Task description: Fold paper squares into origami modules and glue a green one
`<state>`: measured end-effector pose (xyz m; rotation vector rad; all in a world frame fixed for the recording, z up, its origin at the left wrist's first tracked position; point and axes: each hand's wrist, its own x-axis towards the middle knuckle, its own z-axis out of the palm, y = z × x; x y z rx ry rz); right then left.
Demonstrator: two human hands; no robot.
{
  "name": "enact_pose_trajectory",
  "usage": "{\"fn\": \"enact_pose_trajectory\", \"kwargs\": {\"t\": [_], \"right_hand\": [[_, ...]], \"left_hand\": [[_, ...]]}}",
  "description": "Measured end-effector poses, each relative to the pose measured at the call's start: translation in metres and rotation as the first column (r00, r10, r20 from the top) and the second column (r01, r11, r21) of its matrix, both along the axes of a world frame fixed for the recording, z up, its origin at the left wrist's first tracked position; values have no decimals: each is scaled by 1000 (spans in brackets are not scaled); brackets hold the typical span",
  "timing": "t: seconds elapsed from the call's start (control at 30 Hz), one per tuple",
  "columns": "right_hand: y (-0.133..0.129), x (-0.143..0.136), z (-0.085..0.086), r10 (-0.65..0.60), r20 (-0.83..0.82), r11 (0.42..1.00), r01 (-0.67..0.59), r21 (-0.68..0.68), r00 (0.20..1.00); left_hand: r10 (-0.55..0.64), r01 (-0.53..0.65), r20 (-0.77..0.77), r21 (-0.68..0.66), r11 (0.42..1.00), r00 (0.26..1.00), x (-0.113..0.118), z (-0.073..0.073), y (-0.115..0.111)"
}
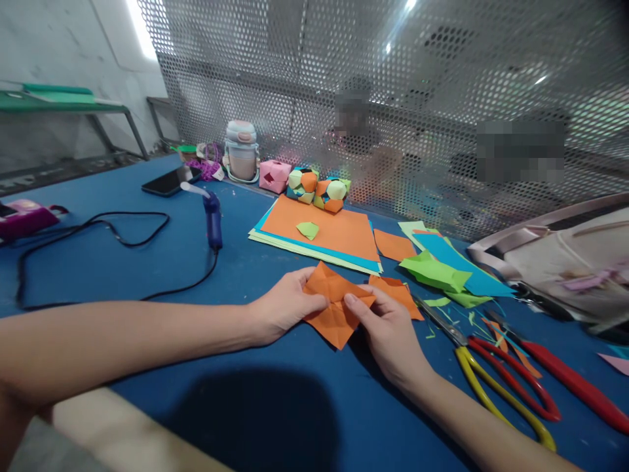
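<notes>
An orange square of paper point(335, 321) with crease lines is held between both hands above the blue table. My left hand point(285, 307) pinches its left side, thumb on top and fingers underneath. On the right edge, my right hand point(393, 331) grips it with the thumb pressed on the face near the middle. Just behind my right hand lies another piece of orange paper point(405, 300), partly covered. A stack of coloured sheets point(339, 233), orange on top, sits beyond the hands with a small green folded piece point(308, 230) on it.
Scissors point(459, 337) with red and yellow handles lie at right, beside red-handled pliers point(555, 367) and paper scraps. Folded paper balls point(331, 194), a pink paper box point(274, 176) and a bottle point(242, 152) line the back. A blue corded glue gun point(213, 219) and phone point(170, 181) are left.
</notes>
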<state>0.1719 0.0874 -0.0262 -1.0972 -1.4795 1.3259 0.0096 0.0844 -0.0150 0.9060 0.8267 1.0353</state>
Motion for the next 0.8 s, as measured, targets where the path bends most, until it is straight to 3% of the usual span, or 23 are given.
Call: {"fn": "enact_pose_trajectory", "kwargs": {"t": [0.43,0.67,0.8], "right_hand": [[2,0,-1,-14,32,1000,14,5,999],[0,0,-2,-41,-46,999,41,-6,998],[-2,0,1,-67,46,997,66,37,997]], "left_hand": [[0,0,1,12,1000,1000,-1,1,0],[64,-65,31,9,998,997,-1,1,-1],[62,-62,38,0,998,997,-1,1,-1]]}}
